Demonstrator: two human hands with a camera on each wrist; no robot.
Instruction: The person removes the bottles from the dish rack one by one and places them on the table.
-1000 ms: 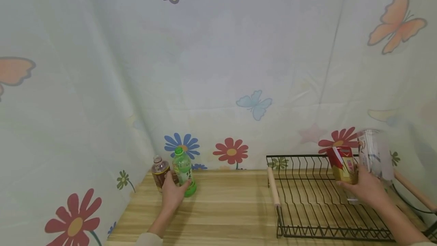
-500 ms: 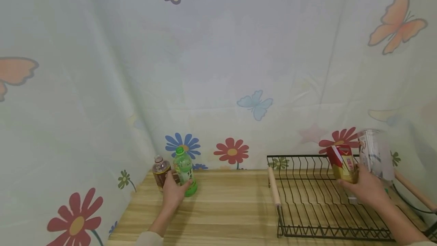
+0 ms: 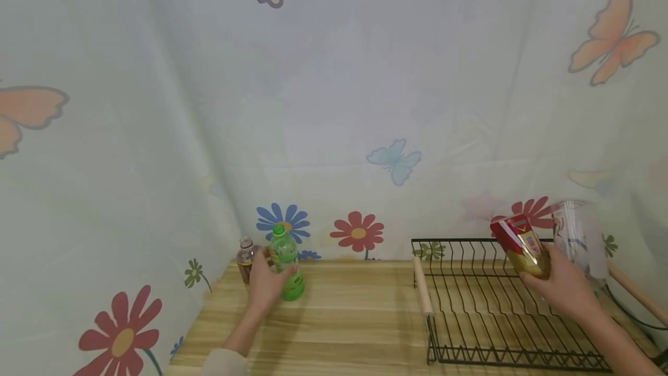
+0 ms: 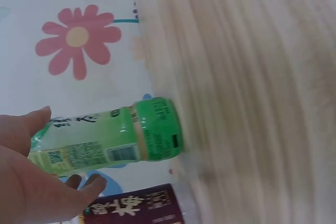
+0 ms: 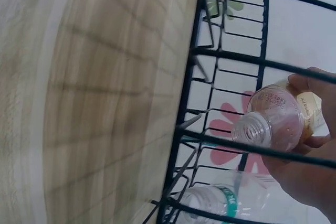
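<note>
The left hand [image 3: 266,286] grips a green bottle [image 3: 286,268] at the back of the wooden surface [image 3: 344,318], just beside a brown bottle [image 3: 245,257]. The right hand [image 3: 566,286] holds a tilted red-and-gold bottle [image 3: 522,246] above the wire rack [image 3: 469,300].

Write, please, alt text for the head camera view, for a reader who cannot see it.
A person's left hand grips a green bottle beside a brown bottle on a wooden table, while the right hand holds a red and gold bottle tilted above a black wire rack. A clear plastic bottle stands behind the right hand.
</note>
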